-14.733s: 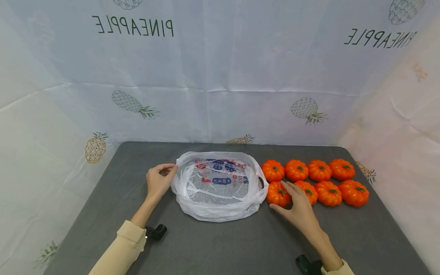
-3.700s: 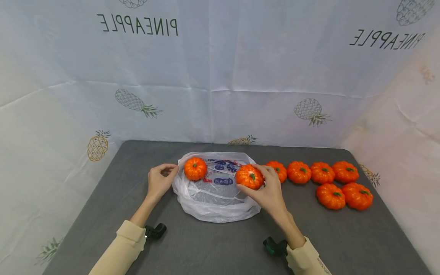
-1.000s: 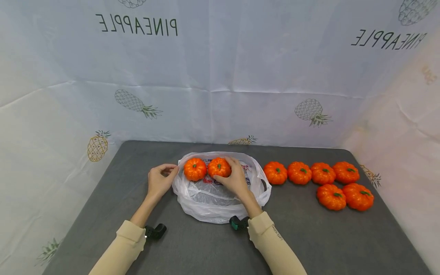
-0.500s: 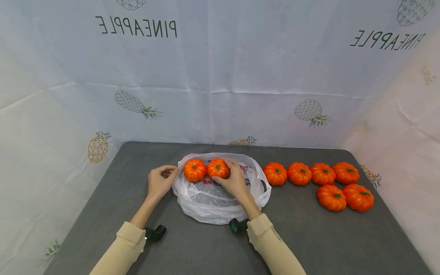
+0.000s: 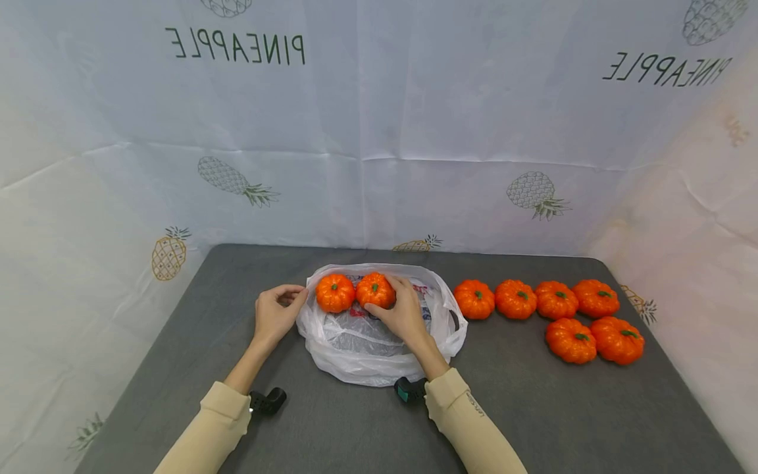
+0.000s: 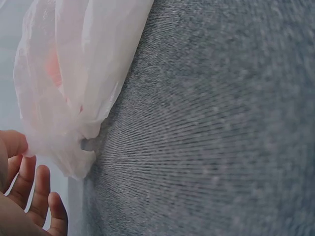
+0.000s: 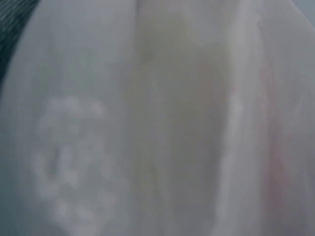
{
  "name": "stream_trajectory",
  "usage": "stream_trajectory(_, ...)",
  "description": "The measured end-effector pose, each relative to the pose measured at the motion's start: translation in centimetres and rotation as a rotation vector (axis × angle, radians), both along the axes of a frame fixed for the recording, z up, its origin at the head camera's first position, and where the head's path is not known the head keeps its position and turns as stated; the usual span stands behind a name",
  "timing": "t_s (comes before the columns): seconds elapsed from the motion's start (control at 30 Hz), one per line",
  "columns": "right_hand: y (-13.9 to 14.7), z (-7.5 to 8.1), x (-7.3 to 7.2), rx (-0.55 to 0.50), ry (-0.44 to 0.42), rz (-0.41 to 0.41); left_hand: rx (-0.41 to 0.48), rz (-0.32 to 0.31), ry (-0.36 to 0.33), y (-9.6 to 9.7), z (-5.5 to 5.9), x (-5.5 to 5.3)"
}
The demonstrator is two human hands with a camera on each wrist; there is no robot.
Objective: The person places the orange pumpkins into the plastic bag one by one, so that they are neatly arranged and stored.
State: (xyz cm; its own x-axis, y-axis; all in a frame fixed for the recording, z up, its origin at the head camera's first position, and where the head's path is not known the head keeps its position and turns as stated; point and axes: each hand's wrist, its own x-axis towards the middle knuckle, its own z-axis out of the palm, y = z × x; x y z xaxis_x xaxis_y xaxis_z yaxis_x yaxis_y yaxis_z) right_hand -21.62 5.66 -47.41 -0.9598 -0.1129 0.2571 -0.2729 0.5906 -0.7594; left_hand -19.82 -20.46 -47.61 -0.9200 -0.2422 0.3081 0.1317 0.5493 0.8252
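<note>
A white plastic bag [image 5: 367,370] lies spread on the table with its mouth facing up. My left hand [image 5: 275,317] pinches the left rim of the bag between thumb and forefinger; the left wrist view shows the other fingers [image 6: 42,187] spread apart from the plastic. Inside the bag, toward the back, one small orange pumpkin [image 5: 335,293] sits at the left. Right beside it is a second pumpkin [image 5: 374,289], which my right hand [image 5: 407,317] grips from its right side. White bag plastic [image 7: 182,123] fills the blurred right wrist view and hides that hand.
To the right of the bag stands a back row of several pumpkins [image 5: 516,299], with two front pumpkins [image 5: 571,340] [image 5: 618,340] near the table's right edge. Behind the dark grey table [image 5: 331,434] hangs a pale cloth [image 5: 379,197] printed with pineapples.
Two pumpkins have gone from the front row into the bag, carried left by my right hand. Over the last second the hands barely move; the left keeps its place at the rim.
</note>
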Motion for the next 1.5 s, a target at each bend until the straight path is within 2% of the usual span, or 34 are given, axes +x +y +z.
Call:
stream_trajectory(0.47, 0.7, 0.9, 0.8, -0.041, 0.040, 0.016, 0.006, -0.002, -0.004, -0.1, 0.1, 0.0)
stream_trajectory(0.8, 2.1, 2.2, 1.5, -0.073, 0.011, 0.065, 0.010, 0.003, -0.017, -0.3, 0.1, 0.0)
stream_trajectory(1.0, 3.2, 2.9, 2.0, -0.055, 0.043, 0.090, 0.011, 0.007, -0.007, -0.2, 0.2, 0.0)
stream_trajectory(1.23, 4.9, 4.0, 3.3, -0.054, 0.078, 0.107, 0.008, 0.001, -0.011, -0.3, 0.0, -0.1)
stream_trajectory(1.37, 6.1, 4.2, 4.0, -0.014, 0.105, 0.090, 0.006, 0.000, -0.001, -0.3, 0.0, -0.1)
stream_trajectory(1.5, 7.2, 4.4, 4.5, 0.010, 0.092, 0.072, 0.006, 0.004, 0.001, -0.2, 0.0, -0.1)
